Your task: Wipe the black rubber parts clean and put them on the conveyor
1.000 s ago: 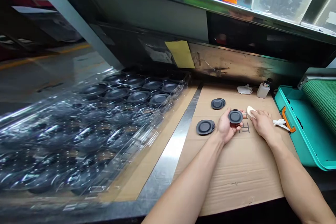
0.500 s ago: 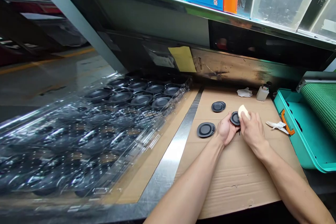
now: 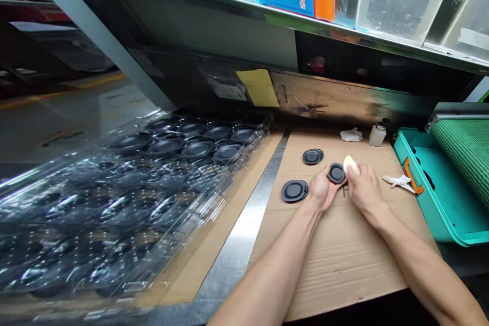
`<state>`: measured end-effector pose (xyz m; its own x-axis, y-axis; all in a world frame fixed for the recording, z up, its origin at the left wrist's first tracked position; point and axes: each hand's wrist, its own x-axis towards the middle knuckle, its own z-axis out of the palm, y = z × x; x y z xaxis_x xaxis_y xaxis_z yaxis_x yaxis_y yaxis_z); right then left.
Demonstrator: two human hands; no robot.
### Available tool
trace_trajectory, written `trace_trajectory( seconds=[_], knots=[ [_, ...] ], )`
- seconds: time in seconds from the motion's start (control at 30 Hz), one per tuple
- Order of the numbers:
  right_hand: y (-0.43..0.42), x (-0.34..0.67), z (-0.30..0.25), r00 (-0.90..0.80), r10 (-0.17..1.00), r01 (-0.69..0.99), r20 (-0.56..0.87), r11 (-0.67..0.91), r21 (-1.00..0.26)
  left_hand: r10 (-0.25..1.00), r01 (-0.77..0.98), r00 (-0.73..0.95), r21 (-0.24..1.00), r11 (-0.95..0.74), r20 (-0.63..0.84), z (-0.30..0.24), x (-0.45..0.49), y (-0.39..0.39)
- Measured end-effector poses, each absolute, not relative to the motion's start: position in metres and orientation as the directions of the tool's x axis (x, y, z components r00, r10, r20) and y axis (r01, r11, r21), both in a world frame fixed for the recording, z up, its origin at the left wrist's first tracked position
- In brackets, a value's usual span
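My left hand (image 3: 321,189) grips a round black disc (image 3: 336,173) over a sheet of cardboard (image 3: 344,244). My right hand (image 3: 362,189) pinches a small cream-white pad (image 3: 350,164) and presses it against the disc's right edge. A second black disc (image 3: 294,191) lies flat on the cardboard just left of my left hand. A small stack of black discs (image 3: 313,156) sits a little farther back.
Clear plastic trays (image 3: 126,188) holding several black discs fill the left of the bench. A teal bin (image 3: 439,188) with an orange handle stands at the right. A small white bottle (image 3: 376,134), a crumpled wipe (image 3: 351,135) and a white scrap (image 3: 399,181) lie behind.
My right hand carried the white pad left from beside the disc onto it. The left hand kept its grip on the disc.
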<state>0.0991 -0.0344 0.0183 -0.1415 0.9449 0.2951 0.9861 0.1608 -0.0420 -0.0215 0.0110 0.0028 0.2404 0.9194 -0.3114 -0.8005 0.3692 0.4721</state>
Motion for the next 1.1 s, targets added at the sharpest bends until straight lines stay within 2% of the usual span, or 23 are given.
trace_trajectory(
  seconds=[0.1,0.2,0.27,0.4,0.47,0.6,0.7,0.77,0.87,0.93,1.0,1.1],
  knots=[
    [-0.023,0.115,0.017,-0.039,0.932,0.975,0.361,0.114,-0.188,0.920,-0.791,0.236,0.489,0.369,-0.313,0.002,-0.021,0.013],
    [-0.017,0.130,0.016,0.066,0.885,0.882,0.461,0.165,-0.442,0.912,-0.771,0.266,0.499,0.396,-0.312,0.002,-0.020,0.015],
    [-0.017,0.135,0.017,0.053,0.901,0.811,0.430,0.213,-0.545,0.916,-0.782,0.256,0.491,0.384,-0.309,0.001,-0.020,0.016],
    [-0.024,0.134,0.020,-0.187,0.961,0.742,0.201,0.273,-0.612,0.919,-0.790,0.259,0.482,0.378,-0.297,-0.002,-0.018,0.016],
    [-0.027,0.130,0.021,-0.221,0.961,0.703,0.163,0.273,-0.657,0.929,-0.784,0.265,0.503,0.363,-0.258,-0.005,-0.016,0.016],
    [-0.022,0.124,0.015,-0.075,0.981,0.638,0.178,0.185,-0.747,0.948,-0.772,0.254,0.550,0.317,-0.190,-0.011,-0.010,0.013],
    [-0.015,0.119,0.004,0.038,0.989,0.494,0.142,0.105,-0.863,0.949,-0.751,0.260,0.580,0.316,-0.180,-0.014,-0.008,0.012],
    [-0.012,0.116,0.000,0.027,0.994,0.387,0.110,0.091,-0.918,0.949,-0.740,0.261,0.595,0.313,-0.175,-0.015,-0.008,0.011],
    [-0.014,0.119,0.003,-0.113,0.991,0.361,0.068,0.105,-0.927,0.938,-0.741,0.294,0.576,0.346,-0.185,-0.013,-0.011,0.011],
    [-0.016,0.125,0.011,-0.188,0.981,0.482,0.042,0.129,-0.867,0.927,-0.755,0.320,0.537,0.375,-0.196,-0.012,-0.013,0.010],
    [-0.019,0.130,0.020,-0.097,0.992,0.672,0.081,0.126,-0.730,0.922,-0.765,0.319,0.515,0.387,-0.220,-0.011,-0.012,0.009],
    [-0.023,0.125,0.029,0.094,0.973,0.872,0.210,0.021,-0.489,0.917,-0.771,0.293,0.500,0.394,-0.271,-0.010,-0.007,0.007]
  ],
)
